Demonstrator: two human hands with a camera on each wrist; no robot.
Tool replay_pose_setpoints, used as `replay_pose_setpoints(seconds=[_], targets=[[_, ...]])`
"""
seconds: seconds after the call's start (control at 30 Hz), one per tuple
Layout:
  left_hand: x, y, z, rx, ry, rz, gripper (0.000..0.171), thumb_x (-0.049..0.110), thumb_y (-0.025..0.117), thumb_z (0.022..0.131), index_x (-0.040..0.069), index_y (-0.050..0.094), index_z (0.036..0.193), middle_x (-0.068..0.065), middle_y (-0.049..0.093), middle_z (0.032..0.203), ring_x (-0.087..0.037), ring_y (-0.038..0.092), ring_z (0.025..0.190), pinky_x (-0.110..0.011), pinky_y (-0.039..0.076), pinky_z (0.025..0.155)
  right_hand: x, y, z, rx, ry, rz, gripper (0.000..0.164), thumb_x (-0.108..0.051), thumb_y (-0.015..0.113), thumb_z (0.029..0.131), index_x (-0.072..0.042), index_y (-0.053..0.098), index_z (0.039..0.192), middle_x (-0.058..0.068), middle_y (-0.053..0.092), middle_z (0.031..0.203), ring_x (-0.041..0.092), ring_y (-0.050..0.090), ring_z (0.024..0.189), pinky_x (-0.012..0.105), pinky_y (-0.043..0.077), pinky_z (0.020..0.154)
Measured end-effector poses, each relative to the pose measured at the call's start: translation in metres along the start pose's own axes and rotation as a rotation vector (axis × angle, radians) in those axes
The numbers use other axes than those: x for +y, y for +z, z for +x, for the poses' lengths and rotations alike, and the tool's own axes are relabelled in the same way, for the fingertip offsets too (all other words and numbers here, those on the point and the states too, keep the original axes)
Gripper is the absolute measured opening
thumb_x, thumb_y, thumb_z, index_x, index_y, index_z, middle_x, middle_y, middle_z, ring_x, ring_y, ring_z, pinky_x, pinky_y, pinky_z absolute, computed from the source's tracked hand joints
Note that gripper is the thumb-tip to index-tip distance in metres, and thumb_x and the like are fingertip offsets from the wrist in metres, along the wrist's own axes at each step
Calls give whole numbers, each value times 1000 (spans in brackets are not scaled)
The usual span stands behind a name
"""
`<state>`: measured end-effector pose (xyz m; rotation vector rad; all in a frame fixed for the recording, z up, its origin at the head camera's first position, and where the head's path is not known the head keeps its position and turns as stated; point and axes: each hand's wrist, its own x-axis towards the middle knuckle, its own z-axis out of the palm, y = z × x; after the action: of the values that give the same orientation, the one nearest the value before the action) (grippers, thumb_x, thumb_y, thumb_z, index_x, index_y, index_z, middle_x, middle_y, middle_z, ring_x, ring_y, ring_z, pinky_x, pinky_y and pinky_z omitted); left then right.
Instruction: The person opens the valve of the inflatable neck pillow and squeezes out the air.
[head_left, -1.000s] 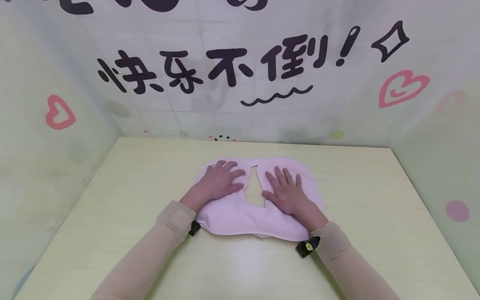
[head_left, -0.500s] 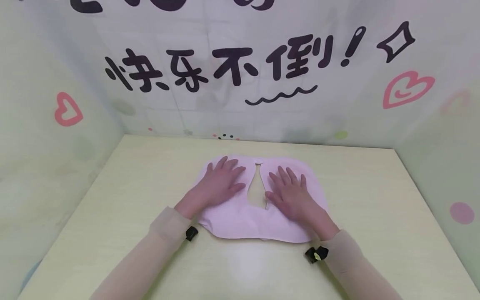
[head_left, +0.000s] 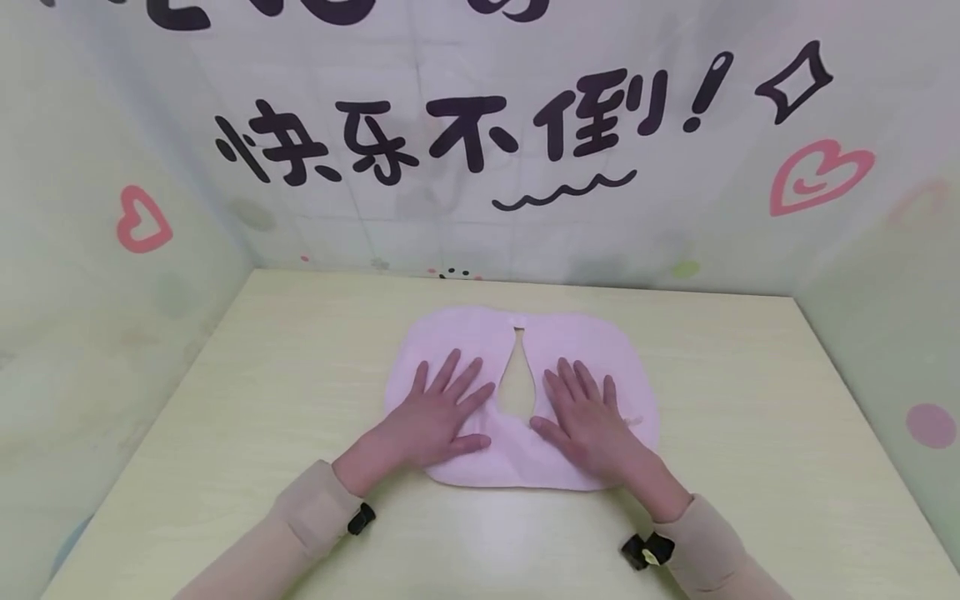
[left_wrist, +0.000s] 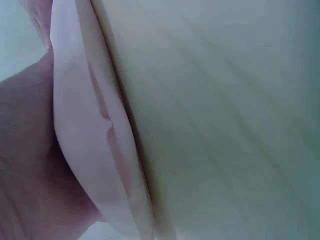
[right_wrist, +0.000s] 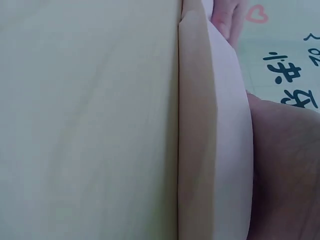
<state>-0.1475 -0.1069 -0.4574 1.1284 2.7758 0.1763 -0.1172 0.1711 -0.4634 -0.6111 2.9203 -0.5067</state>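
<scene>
A soft pink cushion (head_left: 517, 462) with a teardrop-shaped opening in its middle lies flat on the table. My left hand (head_left: 431, 421) rests on its left half with fingers spread and straight, the thumb pointing at the opening. On the right half my right hand (head_left: 592, 429) presses down, its fingers extended and its thumb beside the opening's lower edge. From the left wrist, the cushion's edge (left_wrist: 85, 130) shows a seam with a small fold, and the palm lies against its top. The right wrist view shows the cushion's side (right_wrist: 232, 140) standing clear in thickness under the hand.
The pale wooden table (head_left: 225, 467) extends around the cushion on all sides. A printed backdrop (head_left: 465, 217) with dark lettering rises behind the table, and similar panels stand at left and right. A black wrist camera (head_left: 648, 550) sits under the right sleeve.
Both hands have slid toward the person across the cushion, the left one farther. The cushion's front edge looks smoother, and the opening has become a rounder teardrop. The head view has shifted slightly.
</scene>
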Motion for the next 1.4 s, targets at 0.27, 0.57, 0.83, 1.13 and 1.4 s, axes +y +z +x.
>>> replay_pose_setpoints(seconds=[0.27, 0.57, 0.83, 1.13, 1.4], targets=[[-1, 11, 0, -19, -3, 132, 84, 66, 48, 100, 12, 31, 163, -13, 10, 171, -44, -4, 155, -78, 8, 112, 6, 7, 2, -8, 28, 11, 76, -50, 51, 105, -1, 31, 159, 26, 16, 167, 47, 8, 153, 76, 3, 113], [2, 14, 4, -11, 1, 189, 82, 66, 47, 100, 13, 33, 162, -12, 16, 170, -44, -1, 155, -79, 6, 111, 13, 11, 2, -41, 45, -38, 79, -52, 50, 105, -1, 28, 160, 25, 14, 167, 46, 7, 154, 75, 2, 114], [6, 10, 8, -90, -44, 231, 84, 70, 40, 101, 16, 27, 164, -9, 10, 171, -41, -7, 155, -76, 3, 114, 14, 13, 2, -27, 33, -76, 80, -53, 50, 105, -1, 27, 161, 25, 16, 167, 46, 10, 154, 75, 3, 114], [10, 4, 6, -89, -34, 254, 82, 68, 40, 102, 14, 30, 163, -11, 14, 171, -42, -2, 155, -76, 7, 113, 14, 16, 1, -7, 30, -119, 80, -53, 51, 104, -2, 28, 161, 25, 19, 166, 46, 13, 153, 75, 6, 114], [12, -1, 6, -74, -36, 159, 82, 65, 46, 101, 10, 34, 161, -14, 17, 170, -44, 0, 155, -78, 6, 112, 12, 10, 0, 4, 35, -122, 78, -53, 50, 105, -2, 29, 161, 25, 19, 166, 46, 14, 153, 74, 8, 115]])
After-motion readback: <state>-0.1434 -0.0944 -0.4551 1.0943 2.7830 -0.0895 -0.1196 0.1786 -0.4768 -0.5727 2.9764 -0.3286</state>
